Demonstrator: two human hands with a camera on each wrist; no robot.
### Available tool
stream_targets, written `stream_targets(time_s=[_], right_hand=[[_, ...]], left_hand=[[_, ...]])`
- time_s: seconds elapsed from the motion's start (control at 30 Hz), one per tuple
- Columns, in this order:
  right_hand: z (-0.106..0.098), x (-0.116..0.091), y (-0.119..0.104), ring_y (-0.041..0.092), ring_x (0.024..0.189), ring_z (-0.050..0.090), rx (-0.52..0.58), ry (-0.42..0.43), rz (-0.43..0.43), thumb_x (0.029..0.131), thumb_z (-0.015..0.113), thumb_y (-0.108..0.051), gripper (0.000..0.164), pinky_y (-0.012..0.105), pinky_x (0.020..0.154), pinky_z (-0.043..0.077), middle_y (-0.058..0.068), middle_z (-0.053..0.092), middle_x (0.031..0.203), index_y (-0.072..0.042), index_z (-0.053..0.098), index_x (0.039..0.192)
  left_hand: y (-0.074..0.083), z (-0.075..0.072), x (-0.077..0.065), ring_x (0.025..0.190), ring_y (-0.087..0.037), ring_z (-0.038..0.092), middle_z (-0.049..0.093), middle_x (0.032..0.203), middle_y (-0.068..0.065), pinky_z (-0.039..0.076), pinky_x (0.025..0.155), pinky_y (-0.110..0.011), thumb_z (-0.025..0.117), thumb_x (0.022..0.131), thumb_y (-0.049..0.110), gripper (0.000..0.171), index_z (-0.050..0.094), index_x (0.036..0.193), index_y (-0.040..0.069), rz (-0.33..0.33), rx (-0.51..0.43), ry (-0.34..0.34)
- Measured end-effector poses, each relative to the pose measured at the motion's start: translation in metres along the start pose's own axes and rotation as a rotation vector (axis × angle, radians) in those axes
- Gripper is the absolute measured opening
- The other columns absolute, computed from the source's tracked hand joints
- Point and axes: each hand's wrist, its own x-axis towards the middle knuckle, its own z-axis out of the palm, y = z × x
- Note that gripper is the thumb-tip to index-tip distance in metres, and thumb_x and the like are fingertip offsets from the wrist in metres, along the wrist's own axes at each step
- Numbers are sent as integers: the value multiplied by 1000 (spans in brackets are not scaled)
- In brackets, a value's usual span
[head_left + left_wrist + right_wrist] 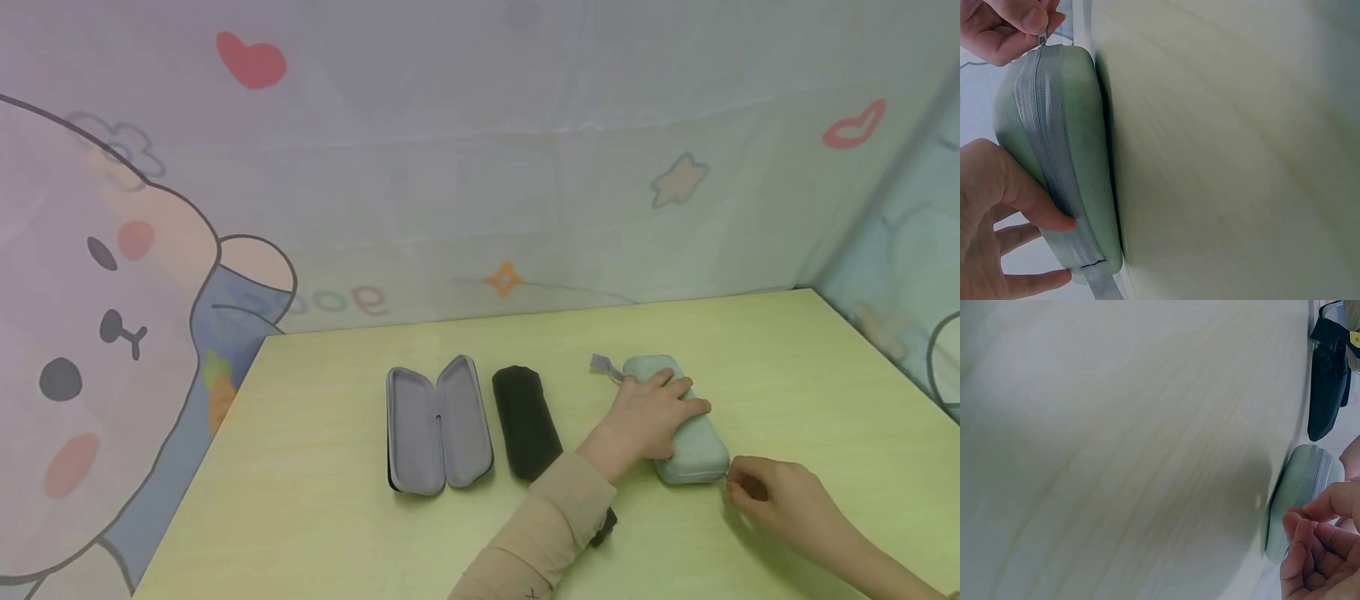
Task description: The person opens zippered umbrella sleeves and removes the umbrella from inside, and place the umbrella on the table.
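A pale green zip case [701, 446] lies closed on the table, with a grey zipper [1054, 144] running along its side. My left hand [648, 414] holds it from above, fingers spread over the top. In the left wrist view, that hand's thumb [1041, 209] presses on the zipper side. At the case's near right corner, my right hand [783, 500] pinches the small metal zipper pull [1042, 39] between thumb and fingertips. A grey fabric tab [602, 363] sticks out at the far end of the case.
Left of my left arm lies a black elongated case [525, 421], partly behind the sleeve, with a black strap end [603, 529] showing beyond. Farther left, a case with grey lining [416, 433] lies unfolded. A printed cloth [450, 167] hangs behind the table [300, 533].
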Motion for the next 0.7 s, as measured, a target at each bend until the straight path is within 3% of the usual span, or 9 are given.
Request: stream_targets(time_s=[0.7], right_hand=[[0,2,-5,-8,53,34,7,-5,-16,74,72,-1,24,17,48,33,-18,47,57,-20,59,68]], left_hand=[[-2,1,0,144,-8,25,30,153,20,42,100,-35,69,84,47,68,33,142,53,21,14,-2]])
